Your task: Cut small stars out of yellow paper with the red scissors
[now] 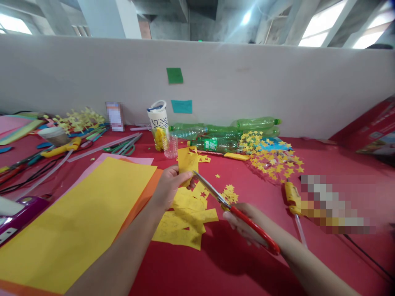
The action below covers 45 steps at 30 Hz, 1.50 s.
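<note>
My left hand (169, 183) pinches a small piece of yellow paper (187, 161) upright, with faint drawn lines on it. In my right hand (242, 222) is a pair of scissors (253, 230) with red handles. The scissor tips meet the right edge of the paper piece, close to my left thumb. Below my hands lie several yellow paper strips (182, 222), some with star-shaped holes. A small heap of yellow paper stars (229, 194) rests just beyond the scissors, and one loose star (217, 176) lies apart.
Large yellow sheets (92, 213) cover the left side. Green plastic bottles (216, 144) lie by the white partition (234, 82), beside a white cup (159, 119). To the right are a star cluster (271, 160) and a yellow glue gun (292, 197); green scissors (129, 147) lie at left.
</note>
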Available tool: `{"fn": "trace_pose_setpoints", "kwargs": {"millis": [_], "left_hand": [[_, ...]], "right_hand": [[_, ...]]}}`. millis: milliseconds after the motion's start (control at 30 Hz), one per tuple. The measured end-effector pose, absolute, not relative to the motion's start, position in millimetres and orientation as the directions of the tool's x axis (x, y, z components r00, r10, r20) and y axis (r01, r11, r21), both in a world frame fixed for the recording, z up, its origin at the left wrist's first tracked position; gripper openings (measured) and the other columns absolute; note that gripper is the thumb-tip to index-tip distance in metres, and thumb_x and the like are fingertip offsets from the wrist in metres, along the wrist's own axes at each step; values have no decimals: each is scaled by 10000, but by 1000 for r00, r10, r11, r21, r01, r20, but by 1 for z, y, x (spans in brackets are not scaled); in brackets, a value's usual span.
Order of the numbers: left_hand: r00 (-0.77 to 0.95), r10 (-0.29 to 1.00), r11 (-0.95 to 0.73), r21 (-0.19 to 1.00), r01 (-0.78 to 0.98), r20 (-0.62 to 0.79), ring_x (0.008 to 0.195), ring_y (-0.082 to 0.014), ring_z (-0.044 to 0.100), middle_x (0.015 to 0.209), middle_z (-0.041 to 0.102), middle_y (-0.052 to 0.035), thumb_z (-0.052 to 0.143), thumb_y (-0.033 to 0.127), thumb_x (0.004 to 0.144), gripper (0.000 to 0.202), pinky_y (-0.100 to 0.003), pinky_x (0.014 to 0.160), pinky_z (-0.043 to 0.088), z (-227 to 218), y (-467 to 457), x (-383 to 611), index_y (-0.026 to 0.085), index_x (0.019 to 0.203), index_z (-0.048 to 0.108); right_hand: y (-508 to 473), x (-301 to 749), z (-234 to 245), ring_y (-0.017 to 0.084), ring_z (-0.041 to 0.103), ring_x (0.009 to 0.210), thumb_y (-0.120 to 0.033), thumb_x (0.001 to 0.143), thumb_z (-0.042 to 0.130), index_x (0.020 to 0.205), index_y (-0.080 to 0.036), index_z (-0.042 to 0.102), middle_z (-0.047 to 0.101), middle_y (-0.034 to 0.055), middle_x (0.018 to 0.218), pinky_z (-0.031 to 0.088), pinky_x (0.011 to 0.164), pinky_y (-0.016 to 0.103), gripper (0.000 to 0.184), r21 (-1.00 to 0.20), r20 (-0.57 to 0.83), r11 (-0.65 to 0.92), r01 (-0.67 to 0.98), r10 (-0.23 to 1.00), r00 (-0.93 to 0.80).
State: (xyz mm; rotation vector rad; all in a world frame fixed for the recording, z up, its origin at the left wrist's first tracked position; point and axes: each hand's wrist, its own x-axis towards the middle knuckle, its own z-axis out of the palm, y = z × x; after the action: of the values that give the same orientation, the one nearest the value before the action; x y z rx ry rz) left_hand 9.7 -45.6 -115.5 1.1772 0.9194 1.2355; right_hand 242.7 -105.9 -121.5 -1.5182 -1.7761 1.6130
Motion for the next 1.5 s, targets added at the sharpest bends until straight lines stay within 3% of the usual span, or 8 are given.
{"fn": "trace_pose_setpoints", "kwargs": {"millis": [267, 467, 833, 1233, 1500], "left_hand": [[151, 984, -64, 976, -209, 97, 533, -112, 552, 568, 627, -12, 602, 216, 780, 102, -232, 538, 413, -117, -46, 9, 132, 733, 637], [119, 990, -49, 971, -235, 78, 519, -103, 556, 594, 633, 1, 647, 237, 759, 102, -217, 509, 419, -117, -44, 11, 136, 745, 653], [20, 999, -38, 962, -270, 45, 610, -129, 587, 735, 688, -31, 694, 281, 727, 149, -226, 513, 476, -122, -54, 26, 153, 802, 708], [2, 1000, 15, 957, -290, -15, 604, -121, 589, 700, 688, -30, 723, 283, 706, 138, -213, 524, 482, -122, -59, 31, 146, 717, 719], [25, 1000, 14, 961, -275, -7, 614, -123, 581, 713, 684, -30, 709, 294, 726, 149, -218, 526, 483, -121, -59, 31, 147, 749, 723]], "right_hand": [[-105, 241, -124, 45, 376, 295, -525, 817, 588, 654, -196, 436, 374, -101, 403, 296, 271, 127, 397, -825, -447, -218, 521, 816, -367], [-104, 243, -130, 40, 374, 315, -526, 831, 570, 672, -184, 459, 396, -92, 430, 292, 294, 131, 393, -862, -376, -166, 479, 843, -385], [-109, 233, -127, 45, 364, 318, -698, 797, 454, 678, -191, 456, 386, -96, 428, 320, 341, 168, 520, -899, -330, -156, 409, 856, -397], [-113, 227, -125, 35, 357, 299, -656, 817, 459, 691, -193, 464, 377, -110, 414, 365, 361, 168, 480, -914, -318, -172, 367, 866, -385], [-109, 228, -135, 49, 380, 247, -603, 857, 436, 652, -195, 471, 410, -94, 380, 313, 259, 140, 458, -856, -416, -256, 449, 857, -305]]}}
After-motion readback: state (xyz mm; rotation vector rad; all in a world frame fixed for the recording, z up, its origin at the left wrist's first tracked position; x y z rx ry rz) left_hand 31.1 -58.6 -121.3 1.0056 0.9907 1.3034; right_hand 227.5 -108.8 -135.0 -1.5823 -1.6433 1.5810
